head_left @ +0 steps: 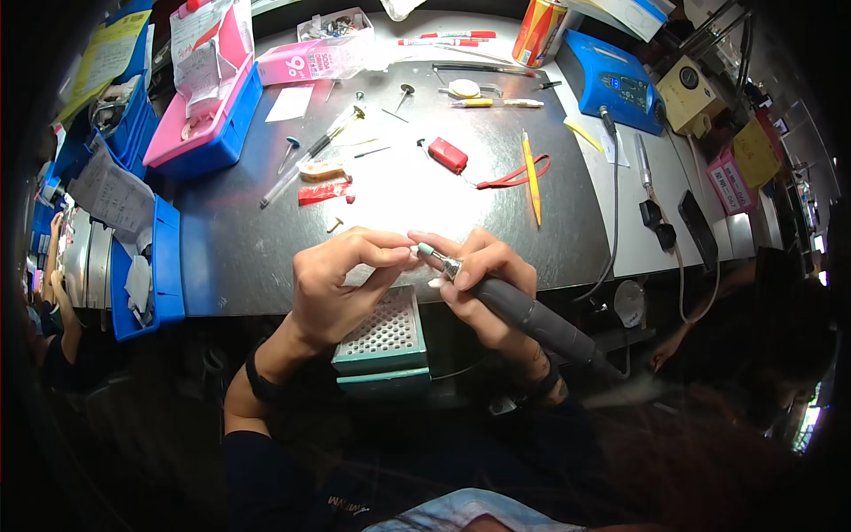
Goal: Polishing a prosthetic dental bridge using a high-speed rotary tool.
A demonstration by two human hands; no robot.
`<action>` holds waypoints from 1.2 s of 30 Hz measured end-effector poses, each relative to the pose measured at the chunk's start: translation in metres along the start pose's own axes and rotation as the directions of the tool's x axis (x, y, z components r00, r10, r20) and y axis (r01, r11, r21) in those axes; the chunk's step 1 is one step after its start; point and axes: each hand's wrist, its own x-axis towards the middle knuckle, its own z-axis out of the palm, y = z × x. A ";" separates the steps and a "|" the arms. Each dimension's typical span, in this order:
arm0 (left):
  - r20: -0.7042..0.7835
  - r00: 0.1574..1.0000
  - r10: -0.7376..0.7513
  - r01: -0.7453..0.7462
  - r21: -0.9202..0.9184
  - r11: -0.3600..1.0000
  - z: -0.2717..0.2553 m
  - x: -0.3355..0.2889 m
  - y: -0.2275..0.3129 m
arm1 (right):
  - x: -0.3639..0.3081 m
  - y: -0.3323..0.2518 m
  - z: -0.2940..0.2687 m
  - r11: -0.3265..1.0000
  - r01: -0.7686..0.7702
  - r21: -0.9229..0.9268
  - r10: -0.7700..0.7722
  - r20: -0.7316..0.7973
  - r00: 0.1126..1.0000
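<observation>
My right hand (492,270) is closed round a dark grey rotary handpiece (550,328), its metal nose pointing up and left. A pale green grinding bit (426,250) sits in the nose. My left hand (341,270) pinches a small whitish piece (413,254) between thumb and fingertips. The bit's tip is right beside that piece; whether they touch I cannot tell. Both hands are close together over the near edge of the steel worktop (239,266). Below them stands a green box with a perforated grey top (383,324).
Several loose burs (407,90), a red fob with a strap (448,154) and a yellow pencil (531,177) lie beyond my hands. A blue control unit (612,80) with a cord stands at right. Blue bins (168,257) and a pink tray (191,129) line the left. Other people are at both sides.
</observation>
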 end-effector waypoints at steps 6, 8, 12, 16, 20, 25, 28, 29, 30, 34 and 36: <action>0.004 1.000 0.014 -0.014 -0.009 1.000 -0.001 0.001 0.000 | 0.003 -0.001 0.002 0.997 0.056 0.046 -0.054 -0.039 0.998; 0.008 1.000 0.022 -0.022 -0.001 1.000 -0.003 0.000 0.000 | 0.002 -0.003 0.002 1.000 0.000 0.017 0.000 -0.014 1.000; -0.003 1.000 0.017 -0.017 -0.008 1.000 -0.002 0.001 0.000 | 0.003 -0.002 0.008 0.991 0.015 0.134 0.000 -0.112 0.994; 0.006 1.000 0.018 -0.018 -0.009 1.000 -0.001 0.001 0.000 | 0.003 -0.005 0.007 0.994 -0.004 0.110 0.010 -0.051 0.999; 0.016 1.000 0.012 -0.011 -0.022 1.000 -0.001 0.001 0.001 | 0.003 -0.004 0.001 0.993 0.022 0.119 -0.022 -0.003 1.000; 0.042 0.985 -0.168 0.173 -0.283 0.943 0.002 -0.003 -0.002 | 0.003 -0.006 0.017 0.987 -0.005 0.162 0.040 -0.214 0.976; 0.085 0.977 -0.195 0.213 -0.400 0.891 0.003 -0.002 -0.003 | 0.004 -0.002 0.017 0.998 0.052 -0.044 -0.058 -0.147 0.987; 0.098 0.978 -0.186 0.210 -0.412 0.887 0.003 -0.002 -0.004 | 0.003 0.000 0.017 0.998 0.052 -0.046 -0.058 -0.147 0.987; 0.097 0.978 -0.186 0.209 -0.411 0.887 0.002 -0.002 -0.003 | 0.004 0.001 0.017 0.995 0.077 -0.063 -0.085 -0.143 0.986; 0.122 0.975 -0.188 0.222 -0.406 0.886 0.001 -0.001 -0.004 | 0.003 0.002 0.017 0.992 0.099 -0.081 -0.110 -0.143 0.984; 0.126 0.974 -0.188 0.224 -0.412 0.883 0.001 -0.001 -0.006 | 0.003 0.002 0.017 0.993 0.092 -0.080 -0.103 -0.142 0.985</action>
